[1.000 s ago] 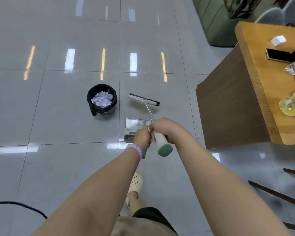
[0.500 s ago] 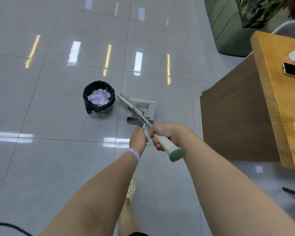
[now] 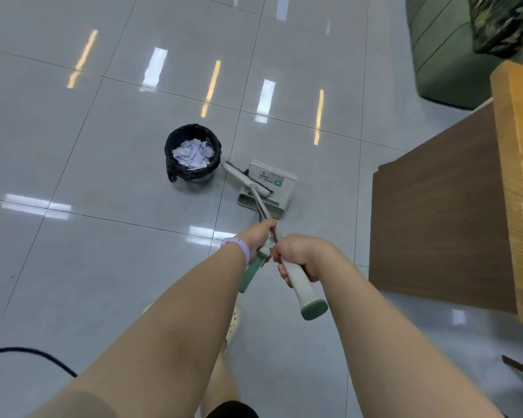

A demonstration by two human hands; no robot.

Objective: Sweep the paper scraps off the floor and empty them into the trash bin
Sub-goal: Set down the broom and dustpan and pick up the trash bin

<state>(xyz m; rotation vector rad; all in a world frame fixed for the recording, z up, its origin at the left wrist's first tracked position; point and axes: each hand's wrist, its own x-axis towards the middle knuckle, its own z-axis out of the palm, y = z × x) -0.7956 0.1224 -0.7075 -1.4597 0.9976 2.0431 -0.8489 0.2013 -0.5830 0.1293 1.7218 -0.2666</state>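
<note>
A small trash bin (image 3: pixel 175 170) lined with a black bag stands on the grey tile floor, holding white paper scraps (image 3: pixel 192 153). Just right of it a white and green dustpan (image 3: pixel 280 188) rests on the floor. The broom head (image 3: pixel 243 178) lies across the pan's mouth, its metal shaft running back to me. My right hand (image 3: pixel 298 256) grips the broom's white handle. My left hand (image 3: pixel 258 236), with a lilac wristband, grips the dustpan's green-tipped handle beside it. No scraps show on the floor.
A wooden table (image 3: pixel 517 182) with a dark brown side panel (image 3: pixel 441 212) stands close on the right. A green sofa (image 3: pixel 435 46) is at the far right. A black cable (image 3: pixel 34 356) curves at the lower left. My foot in a cream clog (image 3: pixel 233 324) is below my hands.
The broom head has swung from in front of the dustpan back onto the pan's mouth. Both handles have come close together, and my view has shifted closer to the table.
</note>
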